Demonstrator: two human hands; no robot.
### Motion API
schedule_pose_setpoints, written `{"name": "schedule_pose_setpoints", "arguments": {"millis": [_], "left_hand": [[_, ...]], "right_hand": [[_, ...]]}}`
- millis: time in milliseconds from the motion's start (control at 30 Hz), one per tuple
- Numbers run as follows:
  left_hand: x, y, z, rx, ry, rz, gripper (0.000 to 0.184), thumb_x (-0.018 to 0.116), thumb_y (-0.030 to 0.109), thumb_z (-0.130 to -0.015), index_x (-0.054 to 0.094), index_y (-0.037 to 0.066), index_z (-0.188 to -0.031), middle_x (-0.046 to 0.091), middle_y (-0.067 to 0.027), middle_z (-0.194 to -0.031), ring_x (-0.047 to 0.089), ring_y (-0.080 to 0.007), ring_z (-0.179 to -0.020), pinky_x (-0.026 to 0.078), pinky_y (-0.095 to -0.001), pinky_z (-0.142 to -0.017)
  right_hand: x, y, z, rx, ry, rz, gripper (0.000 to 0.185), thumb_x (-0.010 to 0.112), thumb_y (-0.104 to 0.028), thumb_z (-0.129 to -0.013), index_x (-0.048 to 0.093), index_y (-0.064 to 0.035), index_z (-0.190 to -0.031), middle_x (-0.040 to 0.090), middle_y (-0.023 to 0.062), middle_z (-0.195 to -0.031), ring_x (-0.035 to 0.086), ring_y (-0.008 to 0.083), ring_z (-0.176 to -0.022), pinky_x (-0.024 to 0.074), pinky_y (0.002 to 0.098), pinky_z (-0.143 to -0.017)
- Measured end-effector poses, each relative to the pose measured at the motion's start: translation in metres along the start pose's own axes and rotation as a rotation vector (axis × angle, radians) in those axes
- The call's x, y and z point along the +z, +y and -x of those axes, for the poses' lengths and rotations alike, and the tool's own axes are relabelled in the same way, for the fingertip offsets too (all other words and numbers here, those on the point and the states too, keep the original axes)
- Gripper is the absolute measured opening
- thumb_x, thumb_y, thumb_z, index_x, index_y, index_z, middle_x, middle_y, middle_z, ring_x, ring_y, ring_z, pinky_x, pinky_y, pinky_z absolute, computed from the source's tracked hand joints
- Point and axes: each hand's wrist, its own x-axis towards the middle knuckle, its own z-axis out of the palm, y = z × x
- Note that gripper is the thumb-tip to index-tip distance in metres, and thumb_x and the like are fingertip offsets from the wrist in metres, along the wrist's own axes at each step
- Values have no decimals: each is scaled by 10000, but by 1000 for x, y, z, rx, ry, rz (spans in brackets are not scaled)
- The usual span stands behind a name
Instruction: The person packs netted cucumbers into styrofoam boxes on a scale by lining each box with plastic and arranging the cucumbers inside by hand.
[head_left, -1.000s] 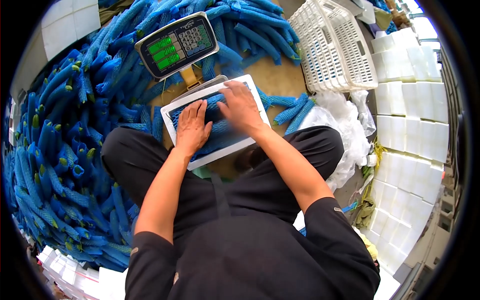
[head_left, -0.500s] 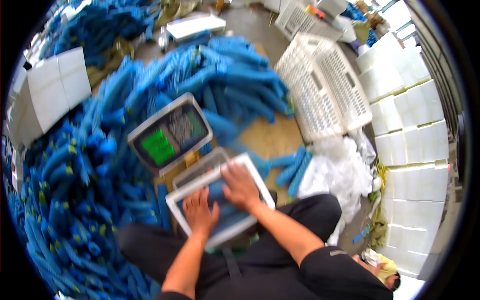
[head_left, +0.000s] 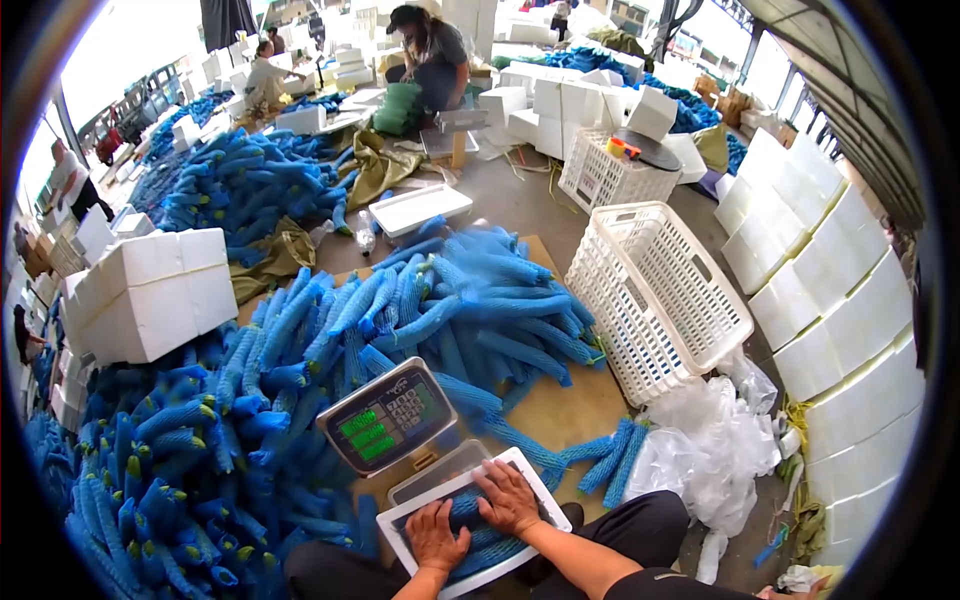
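A white foam box (head_left: 396, 535) with blue-netted pieces in it rests between my knees, against the scale's platform. My left hand (head_left: 436, 540) lies on the netted pieces at the box's left side, fingers spread. My right hand (head_left: 508, 498) presses flat on the pieces near the far edge, fingers apart. Just beyond stands a scale display (head_left: 388, 416) with lit green digits. A large pile of blue-netted pieces (head_left: 430, 310) curves around the left and far side. A few more (head_left: 618, 460) lie to the right of the box.
An empty white basket (head_left: 660, 300) stands beyond crumpled clear plastic (head_left: 700, 450). White foam boxes are stacked on the right (head_left: 840, 300) and left (head_left: 150, 295). A white tray (head_left: 420, 208) lies farther off. A crouching person in a cap (head_left: 432, 60) and other people are in the background.
The view has tilted up, so the box and hands sit lower and the background shows. Both hands stay on the netted pieces in the box.
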Motion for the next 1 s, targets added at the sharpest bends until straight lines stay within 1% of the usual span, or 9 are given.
{"name": "schedule_pose_setpoints", "arguments": {"millis": [133,300,400,467,567,667,767,833,1000], "left_hand": [[-4,-3,3,10,-11,-25,716,773,384,-768,537,171,-1409,556,-77,-1335,498,-298,-1295,332,-505,-1132],[-22,-7,5,79,-26,68,708,801,309,-779,543,103,-1406,546,-115,-1377,501,-348,-1303,371,-516,-1129],[-41,4,17,54,50,-54,687,809,284,-777,556,57,-1373,552,-158,-1363,505,-384,-1293,385,-529,-1120],[-49,0,22,51,42,-183,684,808,348,-781,573,8,-1326,568,-187,-1321,521,-389,-1259,381,-518,-1127],[-63,-8,26,19,-47,-326,726,787,432,-807,570,-25,-1327,590,-201,-1286,552,-389,-1225,378,-507,-1141],[-67,-11,27,4,-155,-387,785,751,498,-840,555,-69,-1347,622,-226,-1223,591,-394,-1181,376,-496,-1154],[-50,-25,30,63,-185,-409,827,725,528,-868,537,-106,-1366,641,-252,-1189,614,-404,-1154,390,-472,-1152],[-37,-33,31,110,-137,-439,840,729,533,-867,533,-115,-1364,647,-258,-1177,624,-408,-1133,418,-456,-1129],[-40,-37,22,26,-294,-383,860,688,555,-904,517,-131,-1395,666,-274,-1191,627,-408,-1160,442,-457,-1102]], "right_hand": [[1,-3,0,-18,3,-3,536,617,-358,-924,597,-138,-1412,497,134,-1526,415,359,-1443,319,484,-1216],[-3,-8,5,-56,41,37,522,617,-348,-928,593,-126,-1400,495,162,-1534,422,375,-1444,334,506,-1198],[-4,-4,6,-72,18,58,550,606,-390,-957,576,-85,-1413,483,179,-1554,419,385,-1452,326,525,-1200],[-4,-8,6,-60,39,116,554,642,-383,-950,577,-68,-1401,491,193,-1537,430,375,-1442,318,527,-1206],[-22,-27,6,-37,109,108,518,713,-325,-910,597,-71,-1347,538,190,-1453,484,373,-1362,365,531,-1155],[-36,-37,6,-36,97,51,430,776,-282,-864,641,-101,-1230,608,159,-1292,548,357,-1230,430,504,-1056],[-32,-34,8,28,93,9,332,772,-306,-883,672,-91,-1116,630,124,-1136,577,331,-1088,463,478,-956],[-28,-34,7,54,91,36,320,785,-299,-863,676,-109,-1096,649,114,-1127,587,327,-1101,468,460,-964],[-18,-26,9,56,86,42,313,777,-308,-873,686,-113,-1101,662,114,-1120,593,333,-1099,473,458,-974]]}}
